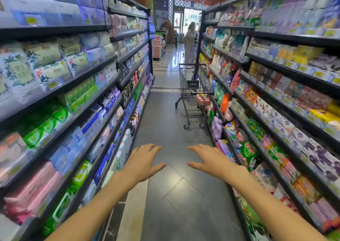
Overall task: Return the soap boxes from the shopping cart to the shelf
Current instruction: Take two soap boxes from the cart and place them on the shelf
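Well beyond both empty hands (176,159), shopping cart (195,91).

A single wide-angle head view looks forward and slightly down along a store aisle, the left hand (142,160) and right hand (211,159) close beneath it, stocked shelves bending away on either side, and the shopping cart (196,91) standing well ahead by the right-hand shelf (276,86)

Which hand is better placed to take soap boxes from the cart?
Probably the right hand. The cart stands ahead against the right-side shelves, so it lies more on that hand's side. The left hand is equally open and empty, but farther across the aisle.
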The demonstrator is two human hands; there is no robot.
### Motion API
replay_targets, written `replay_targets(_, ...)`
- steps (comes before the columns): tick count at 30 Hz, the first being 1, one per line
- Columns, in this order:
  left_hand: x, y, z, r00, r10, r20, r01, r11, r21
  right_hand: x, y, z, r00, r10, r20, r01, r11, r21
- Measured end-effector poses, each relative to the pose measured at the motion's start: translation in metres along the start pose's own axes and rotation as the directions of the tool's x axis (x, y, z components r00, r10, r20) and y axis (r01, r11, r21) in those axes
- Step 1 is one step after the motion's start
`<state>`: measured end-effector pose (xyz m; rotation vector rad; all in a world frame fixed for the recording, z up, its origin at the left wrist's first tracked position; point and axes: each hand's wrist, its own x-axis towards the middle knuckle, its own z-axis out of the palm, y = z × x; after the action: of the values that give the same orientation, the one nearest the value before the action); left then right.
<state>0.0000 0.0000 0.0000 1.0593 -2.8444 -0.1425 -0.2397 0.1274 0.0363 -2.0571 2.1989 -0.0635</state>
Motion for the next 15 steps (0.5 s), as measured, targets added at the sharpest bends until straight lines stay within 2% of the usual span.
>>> replay_targets(8,0.146,-0.093,-0.008,1.0,0.03,-0.008,-0.03,0.999,-0.032,0.161,0.03,-0.028,0.997,0.078,-0.002,-0.078,0.997,-0.016)
replay_targets(15,0.286,-0.158,-0.015,0.999,0.042,-0.017,-0.043,0.998,-0.051,0.301,0.086,-0.047,0.992,0.113,-0.058,-0.111,0.993,0.042)
